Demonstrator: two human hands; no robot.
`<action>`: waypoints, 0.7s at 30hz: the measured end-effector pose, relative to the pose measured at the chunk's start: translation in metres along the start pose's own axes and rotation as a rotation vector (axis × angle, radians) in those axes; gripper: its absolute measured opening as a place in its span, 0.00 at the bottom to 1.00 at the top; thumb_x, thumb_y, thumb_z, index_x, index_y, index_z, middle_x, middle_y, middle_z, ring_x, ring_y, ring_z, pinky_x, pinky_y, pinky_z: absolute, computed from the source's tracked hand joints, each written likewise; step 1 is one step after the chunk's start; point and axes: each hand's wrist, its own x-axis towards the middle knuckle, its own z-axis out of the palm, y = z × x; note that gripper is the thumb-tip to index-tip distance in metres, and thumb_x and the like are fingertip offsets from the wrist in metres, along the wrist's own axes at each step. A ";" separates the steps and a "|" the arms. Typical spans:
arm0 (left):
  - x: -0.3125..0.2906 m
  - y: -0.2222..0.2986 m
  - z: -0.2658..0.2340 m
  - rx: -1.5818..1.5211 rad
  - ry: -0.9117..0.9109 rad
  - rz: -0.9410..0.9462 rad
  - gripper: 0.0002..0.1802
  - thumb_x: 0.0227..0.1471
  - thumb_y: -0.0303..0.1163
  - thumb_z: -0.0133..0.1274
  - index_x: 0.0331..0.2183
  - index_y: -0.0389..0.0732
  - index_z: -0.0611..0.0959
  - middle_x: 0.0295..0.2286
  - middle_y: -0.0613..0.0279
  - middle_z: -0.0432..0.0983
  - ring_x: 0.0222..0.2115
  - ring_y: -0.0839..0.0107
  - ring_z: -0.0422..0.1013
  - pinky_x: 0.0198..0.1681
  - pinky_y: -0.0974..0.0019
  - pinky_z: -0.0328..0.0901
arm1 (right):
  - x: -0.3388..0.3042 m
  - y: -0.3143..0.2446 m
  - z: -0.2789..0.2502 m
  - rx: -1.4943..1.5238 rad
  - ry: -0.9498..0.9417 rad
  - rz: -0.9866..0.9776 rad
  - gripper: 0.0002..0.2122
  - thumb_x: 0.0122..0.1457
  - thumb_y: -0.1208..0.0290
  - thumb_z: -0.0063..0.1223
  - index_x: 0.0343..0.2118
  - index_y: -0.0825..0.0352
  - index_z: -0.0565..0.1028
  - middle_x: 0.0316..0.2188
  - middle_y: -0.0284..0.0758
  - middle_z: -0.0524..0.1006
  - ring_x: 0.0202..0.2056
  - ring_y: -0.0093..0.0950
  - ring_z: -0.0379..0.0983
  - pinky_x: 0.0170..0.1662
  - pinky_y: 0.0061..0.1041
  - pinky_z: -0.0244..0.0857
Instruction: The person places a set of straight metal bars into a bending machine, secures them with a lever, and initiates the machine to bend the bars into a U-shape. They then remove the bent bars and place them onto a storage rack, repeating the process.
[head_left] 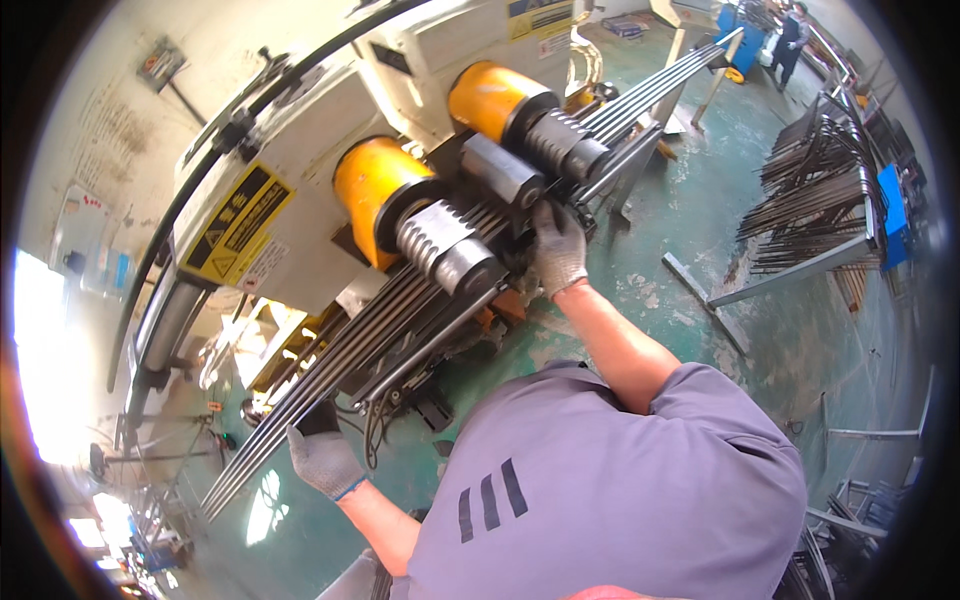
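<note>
Several long, thin metal tubes (330,370) lie side by side through a machine, running from lower left to upper right. My left hand (328,462), in a grey work glove with dark fingers, is closed around the tubes near their lower-left end. My right hand (560,250), also gloved, reaches in at the machine's front edge, just below a grey block (502,172); its fingertips are lost among dark parts. Ribbed metal rollers (450,248) on yellow cylindrical housings (385,190) stand over the tubes, one on each side of the block.
The machine's pale body (310,130) carries a yellow-black warning label (238,222). A metal rack (815,265) at the right holds many dark rods. Another person (790,45) stands far off at the upper right. Green painted floor (700,210) shows worn patches.
</note>
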 end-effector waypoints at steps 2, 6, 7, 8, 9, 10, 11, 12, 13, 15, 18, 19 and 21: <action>0.002 0.001 0.003 0.007 0.005 -0.008 0.31 0.71 0.43 0.47 0.62 0.26 0.71 0.61 0.38 0.71 0.62 0.47 0.69 0.70 0.46 0.59 | 0.011 0.005 0.007 0.033 0.000 -0.015 0.20 0.72 0.59 0.54 0.55 0.71 0.80 0.48 0.47 0.83 0.49 0.36 0.78 0.57 0.31 0.66; 0.006 0.000 0.010 0.108 0.136 0.005 0.28 0.70 0.43 0.49 0.59 0.28 0.75 0.55 0.43 0.76 0.56 0.50 0.73 0.66 0.50 0.64 | 0.017 0.014 0.012 0.190 0.017 0.072 0.22 0.73 0.56 0.52 0.54 0.75 0.79 0.46 0.45 0.83 0.48 0.32 0.76 0.57 0.30 0.66; 0.009 0.000 0.011 0.142 0.190 0.015 0.27 0.70 0.43 0.50 0.57 0.29 0.77 0.54 0.44 0.77 0.54 0.52 0.74 0.64 0.50 0.65 | 0.019 0.016 0.012 0.257 0.018 0.111 0.23 0.73 0.55 0.52 0.54 0.75 0.79 0.46 0.43 0.83 0.48 0.31 0.76 0.57 0.30 0.66; 0.014 0.002 0.011 0.262 0.161 0.102 0.26 0.70 0.42 0.51 0.57 0.30 0.77 0.52 0.46 0.77 0.53 0.52 0.74 0.64 0.51 0.65 | 0.022 0.017 0.012 0.324 0.019 0.150 0.24 0.73 0.54 0.51 0.54 0.76 0.79 0.46 0.42 0.83 0.47 0.29 0.75 0.57 0.30 0.66; 0.013 0.008 0.030 0.337 0.103 0.139 0.27 0.69 0.42 0.52 0.57 0.28 0.76 0.54 0.46 0.77 0.54 0.54 0.74 0.64 0.54 0.66 | 0.024 0.012 0.011 0.364 0.017 0.204 0.25 0.73 0.53 0.51 0.54 0.76 0.79 0.46 0.40 0.82 0.47 0.28 0.74 0.57 0.29 0.66; 0.016 0.020 0.046 0.358 0.129 0.142 0.28 0.69 0.42 0.52 0.57 0.26 0.76 0.54 0.45 0.76 0.54 0.53 0.74 0.64 0.55 0.66 | 0.022 -0.002 0.010 0.406 0.013 0.262 0.25 0.73 0.52 0.52 0.53 0.76 0.79 0.46 0.39 0.82 0.47 0.27 0.74 0.56 0.29 0.66; 0.020 0.031 0.066 0.376 0.150 0.149 0.29 0.69 0.42 0.53 0.57 0.24 0.76 0.55 0.43 0.76 0.54 0.53 0.74 0.64 0.56 0.65 | 0.023 -0.011 0.009 0.450 0.010 0.314 0.26 0.73 0.51 0.52 0.53 0.77 0.79 0.45 0.38 0.82 0.46 0.26 0.73 0.56 0.28 0.65; 0.025 0.037 0.095 0.413 0.193 0.194 0.30 0.66 0.42 0.57 0.56 0.25 0.77 0.51 0.45 0.79 0.49 0.56 0.77 0.58 0.57 0.70 | 0.030 0.000 0.008 0.438 0.016 0.318 0.27 0.72 0.51 0.53 0.53 0.77 0.79 0.45 0.38 0.82 0.46 0.26 0.73 0.55 0.28 0.66; 0.026 0.046 0.119 0.453 0.240 0.242 0.30 0.63 0.42 0.62 0.55 0.26 0.77 0.47 0.46 0.81 0.44 0.58 0.79 0.52 0.59 0.74 | 0.034 0.007 0.010 0.477 -0.003 0.327 0.26 0.71 0.52 0.54 0.53 0.77 0.79 0.45 0.38 0.82 0.46 0.26 0.73 0.54 0.28 0.66; 0.030 0.058 0.157 0.484 0.328 0.306 0.26 0.62 0.40 0.63 0.51 0.26 0.81 0.44 0.45 0.82 0.41 0.58 0.80 0.48 0.58 0.76 | 0.037 0.009 0.011 0.532 -0.021 0.344 0.24 0.69 0.55 0.59 0.54 0.74 0.79 0.45 0.35 0.82 0.44 0.25 0.77 0.51 0.29 0.72; 0.046 0.083 0.194 0.671 0.270 0.378 0.25 0.65 0.38 0.59 0.53 0.26 0.81 0.47 0.42 0.81 0.44 0.56 0.80 0.49 0.56 0.76 | 0.040 0.005 0.010 0.620 -0.029 0.427 0.22 0.68 0.59 0.60 0.54 0.75 0.79 0.46 0.36 0.82 0.45 0.25 0.77 0.51 0.29 0.71; 0.053 0.091 0.205 0.710 0.245 0.401 0.26 0.65 0.38 0.58 0.54 0.26 0.81 0.48 0.41 0.81 0.45 0.56 0.80 0.50 0.56 0.76 | 0.040 -0.001 0.008 0.659 -0.048 0.446 0.22 0.67 0.60 0.60 0.54 0.75 0.79 0.46 0.36 0.82 0.45 0.26 0.77 0.51 0.29 0.71; 0.059 0.098 0.232 0.706 0.248 0.429 0.26 0.66 0.38 0.56 0.55 0.25 0.80 0.49 0.40 0.80 0.48 0.56 0.80 0.51 0.57 0.76 | 0.040 -0.011 0.002 0.531 -0.063 0.432 0.21 0.66 0.63 0.60 0.54 0.75 0.79 0.46 0.37 0.82 0.45 0.26 0.78 0.51 0.27 0.70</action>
